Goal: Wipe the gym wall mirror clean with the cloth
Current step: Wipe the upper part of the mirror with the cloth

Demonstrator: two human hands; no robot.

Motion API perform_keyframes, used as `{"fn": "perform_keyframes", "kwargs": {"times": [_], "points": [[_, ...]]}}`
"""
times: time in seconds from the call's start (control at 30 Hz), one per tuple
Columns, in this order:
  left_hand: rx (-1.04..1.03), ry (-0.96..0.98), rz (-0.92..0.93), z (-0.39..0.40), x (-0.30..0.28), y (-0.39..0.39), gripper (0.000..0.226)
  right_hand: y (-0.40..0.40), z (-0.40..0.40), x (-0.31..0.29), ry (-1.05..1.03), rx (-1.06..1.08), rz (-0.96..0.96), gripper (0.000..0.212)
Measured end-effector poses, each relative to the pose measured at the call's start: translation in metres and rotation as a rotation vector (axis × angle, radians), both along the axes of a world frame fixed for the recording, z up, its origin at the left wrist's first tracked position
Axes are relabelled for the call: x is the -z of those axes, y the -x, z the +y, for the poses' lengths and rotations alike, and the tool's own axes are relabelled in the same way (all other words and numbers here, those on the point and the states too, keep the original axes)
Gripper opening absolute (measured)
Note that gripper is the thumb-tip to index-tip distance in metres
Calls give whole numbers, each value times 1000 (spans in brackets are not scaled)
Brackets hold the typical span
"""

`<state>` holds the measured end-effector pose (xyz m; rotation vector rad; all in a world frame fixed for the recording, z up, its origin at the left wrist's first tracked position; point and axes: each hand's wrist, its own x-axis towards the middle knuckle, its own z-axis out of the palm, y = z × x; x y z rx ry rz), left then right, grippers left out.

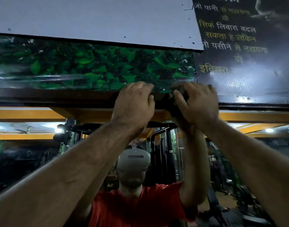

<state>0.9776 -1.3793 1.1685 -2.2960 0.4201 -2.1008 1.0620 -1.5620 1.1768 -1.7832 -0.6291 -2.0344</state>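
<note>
The gym wall mirror (34,161) fills the lower part of what I see, its glass showing yellow ceiling beams, lit lamps and dark weight machines. A dark frame (58,97) runs along its top edge, and above that sits a panel of green leaves (91,68), with a white board (91,17) higher up. A dark poster (248,54) with yellow and white writing hangs at the upper right.

Both my arms reach up to the mirror's top edge. My left hand (134,104) is curled with the fingertips bent onto the frame — I cannot see anything held in it. My right hand (197,105) grips the cloth (179,94), a dark bunched wad pressed against the frame just beside my left hand, near the poster's lower left corner. The right hand is blurred.

Lower in the glass I see my reflection — a red shirt (140,208) and a grey headset (134,161).
</note>
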Motion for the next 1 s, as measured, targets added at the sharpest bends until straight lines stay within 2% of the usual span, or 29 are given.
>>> {"fn": "perform_keyframes", "kwargs": {"times": [0.1, 0.47, 0.6, 0.8, 0.83, 0.93, 1.0], "points": [[7, 26, 9, -21, -1, -8, 41, -6, 0, 2, 4, 22, -57, 45], [-31, 127, -29, -40, 8, -21, 39, -9, -7, 4, 36, -41, -45, 47], [-28, 151, -27, -42, 5, -20, 40, -10, -14, 6, 59, 2, -47, 49], [-41, 172, -52, -43, 5, -25, 39, -19, -44, -1, -198, 10, 46, 53], [-46, 172, -74, -45, 5, -26, 37, -18, -38, 2, -140, 16, 54, 53], [-30, 87, -125, -54, 6, -33, 35, -22, -23, 20, 217, 24, -84, 58], [-20, 9, -127, -60, 8, -39, 36, -27, -47, 16, 245, 35, -101, 61]]}}
